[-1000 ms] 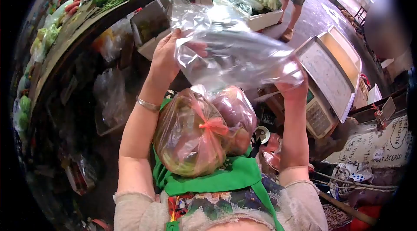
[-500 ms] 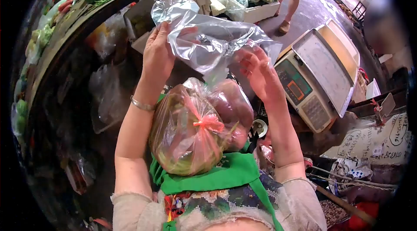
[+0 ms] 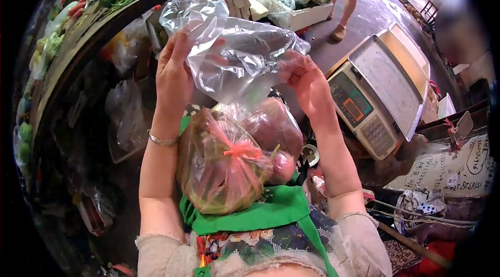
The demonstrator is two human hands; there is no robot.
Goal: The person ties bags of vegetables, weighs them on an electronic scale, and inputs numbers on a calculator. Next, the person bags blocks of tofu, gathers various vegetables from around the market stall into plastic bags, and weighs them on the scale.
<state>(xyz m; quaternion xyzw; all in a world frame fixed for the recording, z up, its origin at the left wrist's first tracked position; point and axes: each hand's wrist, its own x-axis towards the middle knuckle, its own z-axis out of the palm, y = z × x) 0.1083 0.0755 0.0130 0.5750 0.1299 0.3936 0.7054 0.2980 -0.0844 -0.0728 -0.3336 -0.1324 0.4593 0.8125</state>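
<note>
Stretched between my hands is a clear plastic bag [image 3: 245, 50], crinkled and shiny. My left hand [image 3: 174, 71] grips it at the left, thumb on the near side and fingers partly seen through the film. At the other end, the curled fingers of my right hand [image 3: 307, 81] hold the bag's gathered part. Below, against my green apron [image 3: 250, 209], rests a tied plastic bag [image 3: 224, 167] with a pinkish-red knot and long green vegetables inside. Beside it sits another bag of dark reddish, round produce [image 3: 276, 126], partly hidden behind the first.
A weighing scale [image 3: 372, 94] with a keypad stands right of my right arm. Vegetables line a shelf edge [image 3: 67, 47] at the left. Ahead is a white box [image 3: 312, 16] of bagged greens, with a person's legs [image 3: 346, 6] beside it. A marked cardboard piece [image 3: 442, 170] lies right.
My left hand has moved left and slightly down, opening the clear bag wider on that side. My right hand has shifted slightly left. The tied bag has tilted a little on my lap.
</note>
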